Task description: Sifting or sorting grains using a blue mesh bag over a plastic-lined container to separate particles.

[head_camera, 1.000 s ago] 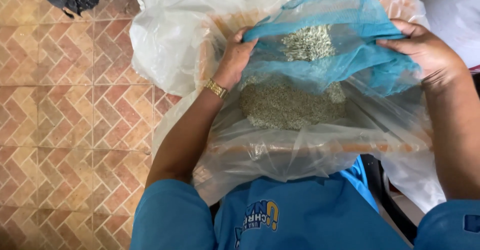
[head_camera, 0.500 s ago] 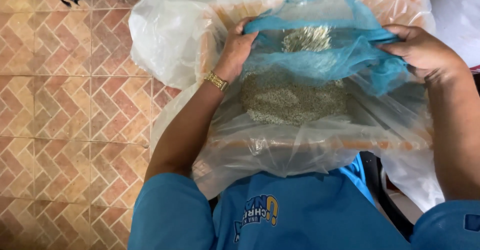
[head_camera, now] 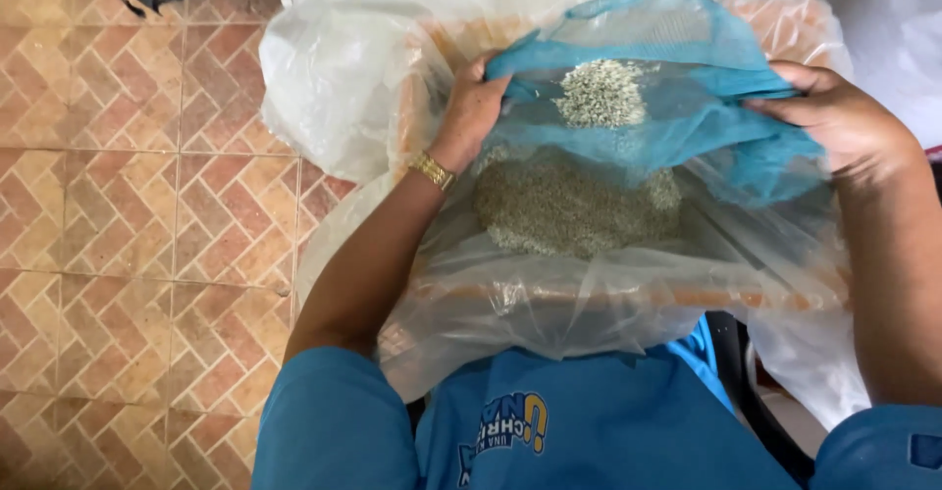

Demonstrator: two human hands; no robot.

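Both hands (head_camera: 471,107) (head_camera: 844,117) gripping blue mesh (head_camera: 677,68), grainy seeds (head_camera: 574,206)

We see a bright blue mesh bag (head_camera: 677,88) over a heap of pale grey-green grains (head_camera: 574,206), inside a clear, milky-white plastic liner (head_camera: 334,88) with orange showing through. A gold bracelet (head_camera: 431,169) circles one wrist. The floor tiles (head_camera: 128,206) show a terracotta-and-cream herringbone pattern. The shirt (head_camera: 589,421) is blue.

Blue mesh net (head_camera: 687,107): woven, matt. Clear plastic bag (head_camera: 549,304): glossy, crinkled. Floor tiles (head_camera: 118,206): rough.
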